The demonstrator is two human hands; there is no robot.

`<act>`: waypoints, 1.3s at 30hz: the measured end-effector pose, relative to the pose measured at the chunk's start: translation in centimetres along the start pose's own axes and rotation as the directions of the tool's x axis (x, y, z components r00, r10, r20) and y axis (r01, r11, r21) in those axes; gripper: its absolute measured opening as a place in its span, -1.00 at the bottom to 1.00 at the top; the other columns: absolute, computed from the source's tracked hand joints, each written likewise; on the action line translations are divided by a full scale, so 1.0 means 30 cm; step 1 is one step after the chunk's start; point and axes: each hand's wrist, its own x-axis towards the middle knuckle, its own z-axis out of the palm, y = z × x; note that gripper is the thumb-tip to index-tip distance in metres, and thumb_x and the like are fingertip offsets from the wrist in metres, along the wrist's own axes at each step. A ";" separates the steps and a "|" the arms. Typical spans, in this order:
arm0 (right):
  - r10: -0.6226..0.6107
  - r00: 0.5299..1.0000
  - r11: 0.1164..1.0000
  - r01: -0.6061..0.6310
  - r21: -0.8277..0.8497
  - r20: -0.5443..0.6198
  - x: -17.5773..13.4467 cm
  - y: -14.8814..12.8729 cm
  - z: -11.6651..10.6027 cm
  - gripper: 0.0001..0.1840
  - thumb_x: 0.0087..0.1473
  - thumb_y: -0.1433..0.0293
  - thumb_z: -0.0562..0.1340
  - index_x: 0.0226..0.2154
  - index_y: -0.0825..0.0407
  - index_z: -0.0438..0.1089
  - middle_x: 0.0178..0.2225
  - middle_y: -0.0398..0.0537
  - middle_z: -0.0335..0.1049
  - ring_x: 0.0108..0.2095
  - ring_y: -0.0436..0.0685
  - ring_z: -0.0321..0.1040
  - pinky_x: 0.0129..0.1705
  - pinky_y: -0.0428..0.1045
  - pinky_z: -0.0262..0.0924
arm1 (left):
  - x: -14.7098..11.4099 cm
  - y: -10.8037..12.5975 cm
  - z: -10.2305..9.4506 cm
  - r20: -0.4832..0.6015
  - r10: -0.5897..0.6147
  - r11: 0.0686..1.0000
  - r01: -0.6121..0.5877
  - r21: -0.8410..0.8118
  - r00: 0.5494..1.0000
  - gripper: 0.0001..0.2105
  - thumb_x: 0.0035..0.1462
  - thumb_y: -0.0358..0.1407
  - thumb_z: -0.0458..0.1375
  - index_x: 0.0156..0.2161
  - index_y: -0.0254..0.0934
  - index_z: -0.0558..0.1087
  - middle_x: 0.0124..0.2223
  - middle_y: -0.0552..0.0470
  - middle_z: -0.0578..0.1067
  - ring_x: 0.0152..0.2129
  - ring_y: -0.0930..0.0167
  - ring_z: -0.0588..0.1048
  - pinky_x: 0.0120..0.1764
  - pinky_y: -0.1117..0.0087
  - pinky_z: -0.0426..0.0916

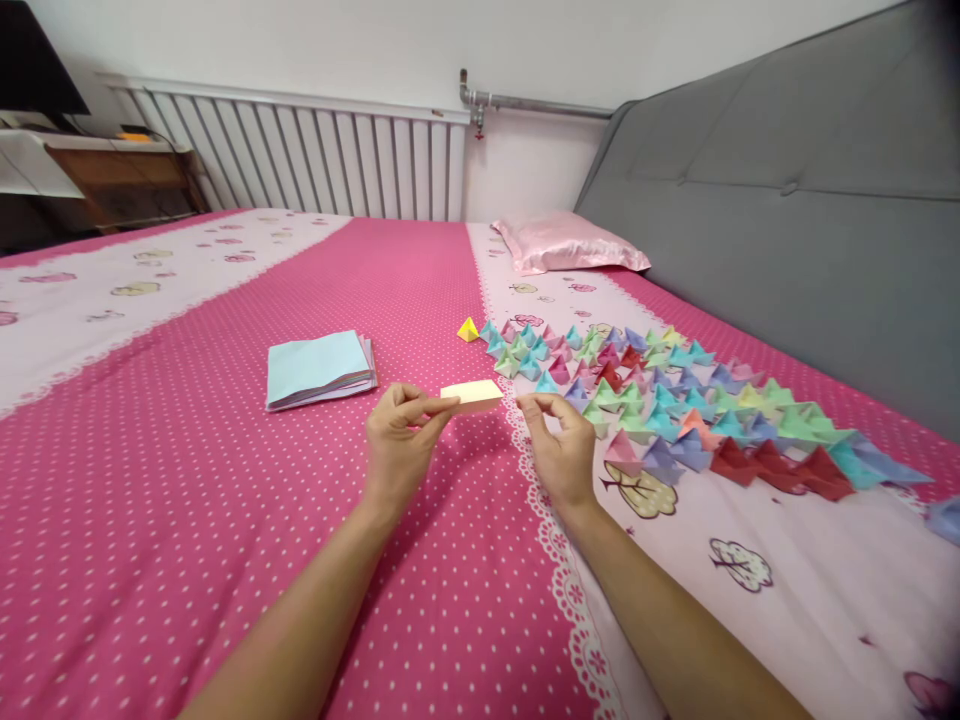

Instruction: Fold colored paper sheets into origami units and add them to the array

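Note:
A pale yellow folded paper is held up above the bed, pinched at its left end between the thumb and fingers of my left hand. Just off the paper's right end, my right hand has its thumb and forefinger drawn together, with a small gap to the paper and nothing visible in them. Beyond both hands stands a small bright yellow folded paper piece. To the left lies a stack of paper sheets, light blue on top with pink and purple edges below.
Many folded paper boats in several colours cover the bed to the right. A pink pillow rests farther back, beside the grey headboard. Behind the bed are a white radiator and a pipe. The bedspread is pink and dotted.

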 end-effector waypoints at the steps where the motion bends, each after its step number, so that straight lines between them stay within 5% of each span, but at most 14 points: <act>1: 0.078 0.997 0.993 -0.079 0.083 0.023 -0.001 -0.001 0.004 -0.77 0.05 0.23 0.15 -0.42 0.04 0.40 -0.44 -0.11 0.40 -0.41 0.05 0.32 -0.29 -0.02 0.19 | -0.002 0.002 -0.001 0.015 0.029 1.000 -0.029 0.002 0.999 -0.87 -0.09 -0.39 0.25 -0.37 -0.12 0.56 -0.49 0.12 0.28 -0.55 0.53 0.27 -0.56 0.51 0.16; 7: 0.443 0.843 0.731 -0.537 0.421 0.306 0.002 -0.021 0.005 -0.61 -0.01 0.07 0.14 -0.25 0.03 0.34 -0.49 -0.14 0.42 -0.66 -0.05 0.30 -0.58 -0.13 0.13 | -0.009 -0.002 0.002 0.129 0.291 0.956 -0.295 0.007 0.948 -0.83 -0.05 -0.45 0.22 -0.34 -0.12 0.55 -0.49 0.12 0.28 -0.55 0.54 0.27 -0.54 0.52 0.17; 11: 0.502 0.771 0.624 -0.636 0.453 0.391 0.006 -0.034 -0.003 -0.65 -0.07 0.14 0.23 -0.28 0.02 0.33 -0.45 -0.16 0.44 -0.63 -0.02 0.37 -0.62 -0.16 0.13 | -0.007 -0.009 0.009 0.165 0.414 0.907 -0.421 0.014 0.895 -0.80 -0.06 -0.47 0.22 -0.33 -0.12 0.54 -0.48 0.13 0.27 -0.57 0.57 0.27 -0.57 0.54 0.14; 16: 0.558 0.712 0.547 -0.702 0.457 0.426 0.006 -0.030 -0.001 -0.69 -0.15 0.25 0.31 -0.32 -0.01 0.31 -0.50 -0.20 0.42 -0.55 0.05 0.44 -0.61 -0.16 0.18 | -0.008 -0.007 0.007 0.193 0.403 0.908 -0.418 0.040 0.894 -0.84 -0.03 -0.42 0.21 -0.33 -0.11 0.54 -0.48 0.12 0.27 -0.57 0.55 0.28 -0.55 0.52 0.17; 25: 0.541 0.681 0.517 -0.732 0.444 0.494 0.003 -0.028 0.003 -0.75 -0.23 0.32 0.36 -0.43 0.03 0.34 -0.45 -0.18 0.41 -0.50 0.00 0.41 -0.55 -0.17 0.20 | -0.012 -0.010 0.005 0.226 0.341 0.929 -0.364 0.070 0.912 -0.87 0.02 -0.35 0.17 -0.30 -0.14 0.52 -0.35 0.04 0.38 -0.42 0.47 0.39 -0.42 0.46 0.31; 28: 0.537 0.682 0.509 -0.731 0.453 0.496 0.002 -0.027 0.006 -0.78 -0.25 0.33 0.37 -0.56 0.06 0.34 -0.51 -0.22 0.34 -0.52 -0.08 0.31 -0.55 -0.20 0.16 | -0.003 0.004 -0.002 0.195 0.265 0.944 -0.295 0.147 0.945 -0.64 -0.04 -0.27 0.22 -0.06 -0.14 0.41 -0.17 -0.04 0.43 -0.21 0.34 0.40 -0.19 0.27 0.33; 31: 0.522 0.690 0.495 -0.723 0.481 0.501 0.001 -0.022 0.008 -0.77 -0.26 0.32 0.38 -0.61 0.08 0.34 -0.58 -0.25 0.25 -0.56 -0.10 0.20 -0.55 -0.19 0.13 | 0.007 0.015 -0.009 0.213 0.247 0.939 -0.288 0.189 0.945 -0.34 -0.10 -0.22 0.26 0.14 -0.15 0.16 0.09 -0.13 0.31 0.08 0.20 0.20 0.06 0.06 0.12; 35: 0.460 0.706 0.515 -0.706 0.486 0.538 -0.004 -0.009 0.012 -0.77 -0.19 0.26 0.35 -0.57 0.08 0.37 -0.57 -0.23 0.29 -0.55 -0.06 0.20 -0.47 -0.14 0.13 | 0.002 0.016 -0.003 0.333 0.264 0.943 -0.314 0.107 0.905 -0.25 -0.09 -0.25 0.25 0.20 -0.18 0.03 0.22 -0.17 0.13 0.19 0.15 -0.03 0.14 -0.01 -0.05; 39: 0.412 0.734 0.569 -0.670 0.477 0.540 -0.009 -0.001 0.016 -0.77 -0.13 0.23 0.31 -0.50 0.06 0.40 -0.55 -0.21 0.34 -0.56 -0.05 0.22 -0.42 -0.10 0.15 | -0.016 0.006 0.014 0.353 0.136 0.991 -0.125 -0.056 0.926 -0.28 -0.06 -0.31 0.23 0.20 -0.18 0.02 0.19 -0.20 0.18 0.11 0.19 0.18 0.09 0.08 0.11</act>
